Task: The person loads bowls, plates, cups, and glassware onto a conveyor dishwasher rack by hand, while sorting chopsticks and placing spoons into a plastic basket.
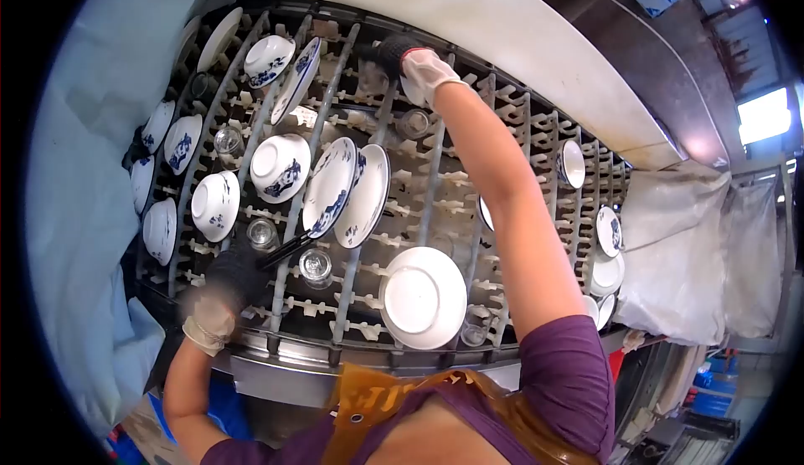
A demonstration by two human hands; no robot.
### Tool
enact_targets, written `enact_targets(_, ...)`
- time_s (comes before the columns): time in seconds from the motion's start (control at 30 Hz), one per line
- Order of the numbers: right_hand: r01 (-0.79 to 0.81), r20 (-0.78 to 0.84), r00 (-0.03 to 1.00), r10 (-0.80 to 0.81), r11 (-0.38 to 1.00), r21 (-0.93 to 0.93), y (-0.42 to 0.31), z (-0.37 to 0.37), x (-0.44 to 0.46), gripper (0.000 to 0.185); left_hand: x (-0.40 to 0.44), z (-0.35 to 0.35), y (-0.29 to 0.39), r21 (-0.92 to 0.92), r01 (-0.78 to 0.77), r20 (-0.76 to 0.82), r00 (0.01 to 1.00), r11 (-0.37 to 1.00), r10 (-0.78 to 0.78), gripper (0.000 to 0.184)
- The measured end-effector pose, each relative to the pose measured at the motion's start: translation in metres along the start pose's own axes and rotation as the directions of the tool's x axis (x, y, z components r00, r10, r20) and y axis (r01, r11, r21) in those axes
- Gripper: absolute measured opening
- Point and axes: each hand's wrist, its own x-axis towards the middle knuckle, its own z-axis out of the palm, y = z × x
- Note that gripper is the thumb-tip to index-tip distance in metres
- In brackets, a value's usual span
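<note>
My left hand, in a dark glove over a pale one, is at the near left of the dish conveyor. It is closed round black chopsticks, whose tips point toward a blue-patterned plate. Two upturned glasses, one clear glass and another small glass, stand beside them. At the conveyor's far side is my right hand, gloved the same way, with its fingers dark and indistinct. Under its wrist shows a white dish, partly hidden; whether the hand grips anything is unclear.
Pegged rows hold several tilted bowls and plates, including a large white bowl near the front rail. A plastic curtain hangs at left, another sheet at right. A pale panel borders the far side.
</note>
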Motion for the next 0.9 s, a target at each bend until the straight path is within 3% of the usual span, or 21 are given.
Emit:
enact_targets(0.03,-0.383,0.095,0.920,0.381,0.924,-0.001,-0.018,-0.009,0.014,0.045,0.000,0.004,-0.004,0.041,-0.002,0.009,1.000,0.999,0.001,0.076)
enact_targets(0.1,-0.457,-0.133,0.876,0.464,0.886,0.084,0.014,0.004,0.015,0.044,0.003,0.019,-0.017,0.079,-0.047,-0.073,0.996,0.996,0.053,0.073)
enact_targets(0.13,-0.222,0.011,0.975,0.222,0.969,0.110,0.043,-0.003,0.008,0.039,0.001,0.027,-0.023,0.102,-0.095,-0.151,0.982,0.990,0.110,0.070)
enact_targets(0.17,-0.216,0.267,0.945,0.188,0.973,0.080,0.045,-0.030,-0.006,0.046,0.001,0.030,-0.024,0.069,-0.151,-0.216,0.963,0.986,0.163,0.068)
enact_targets(0.2,-0.152,0.365,0.922,0.128,0.988,0.037,0.073,-0.032,-0.028,0.038,0.003,0.031,-0.026,0.099,-0.120,-0.199,0.970,0.988,0.137,0.074)
enact_targets(0.23,-0.032,0.462,0.884,-0.072,0.976,0.215,0.078,-0.049,-0.060,0.030,0.006,0.030,-0.023,0.125,-0.091,-0.189,0.975,0.988,0.113,0.081)
enact_targets(0.27,-0.073,0.645,0.756,-0.107,0.966,0.247,0.081,-0.068,-0.092,0.023,0.002,0.025,-0.013,0.120,-0.033,-0.202,0.978,0.992,0.056,0.082)
enact_targets(0.3,-0.117,0.735,0.674,-0.066,0.974,0.194,0.081,-0.072,-0.120,0.025,0.001,0.019,-0.007,0.136,-0.013,-0.149,0.988,0.991,0.033,0.080)
enact_targets(0.33,0.062,0.611,0.728,-0.310,0.918,0.392,0.079,-0.069,-0.150,0.029,0.006,0.028,-0.016,0.165,-0.069,-0.235,0.966,0.984,0.107,0.077)
enact_targets(0.37,0.004,0.752,0.657,-0.050,0.998,0.063,0.078,-0.072,-0.172,0.034,0.010,0.036,-0.025,0.203,-0.119,-0.317,0.931,0.972,0.181,0.075)
enact_targets(0.43,-0.027,0.571,0.820,0.044,0.999,-0.037,0.072,-0.073,-0.217,0.036,0.002,0.022,-0.007,0.089,0.012,-0.224,0.975,0.996,0.008,0.062)
enact_targets(0.5,-0.059,0.443,0.891,0.100,0.993,-0.105,0.064,-0.080,-0.247,0.036,0.006,0.031,-0.019,0.135,-0.108,-0.297,0.944,0.985,0.144,0.062)
enact_targets(0.53,-0.081,0.261,0.957,0.127,0.980,-0.179,0.049,-0.089,-0.259,0.030,0.006,0.032,-0.018,0.125,-0.075,-0.295,0.949,0.989,0.109,0.065)
enact_targets(0.57,-0.190,0.027,0.980,0.197,0.969,-0.160,0.049,-0.086,-0.274,0.029,0.002,0.031,-0.016,0.125,-0.088,-0.310,0.943,0.988,0.123,0.067)
enact_targets(0.63,-0.183,-0.322,0.944,0.067,0.921,-0.345,0.021,-0.102,-0.289,0.036,0.003,0.028,-0.011,0.156,0.000,-0.249,0.968,0.988,0.039,0.070)
enact_targets(0.67,-0.273,-0.331,0.933,0.141,0.877,-0.395,0.003,-0.106,-0.293,0.041,0.005,0.029,-0.009,0.130,0.004,-0.287,0.957,0.991,0.034,0.068)
enact_targets(0.7,-0.217,-0.249,0.959,0.135,0.916,-0.338,0.009,-0.097,-0.302,0.039,0.011,0.031,-0.014,0.136,0.006,-0.288,0.957,0.991,0.033,0.068)
enact_targets(0.77,-0.105,-0.021,0.994,0.105,0.994,0.011,0.000,-0.076,-0.307,0.033,0.021,0.032,-0.028,0.153,-0.083,-0.185,0.976,0.985,0.111,0.059)
enact_targets(0.8,-0.166,0.111,0.982,0.150,0.974,0.155,-0.015,-0.070,-0.306,0.037,0.009,0.019,-0.010,0.164,0.005,-0.202,0.979,0.986,0.029,0.045)
enact_targets(0.83,-0.239,0.243,0.955,0.171,0.929,0.282,-0.030,-0.064,-0.301,0.041,-0.006,0.000,0.010,0.171,-0.003,-0.215,0.976,0.985,0.041,0.045)
enact_targets(0.9,-0.262,0.459,0.878,0.139,0.940,0.217,-0.043,-0.043,-0.298,0.059,-0.041,-0.029,0.037,0.226,-0.047,-0.201,0.975,0.973,0.093,0.033)
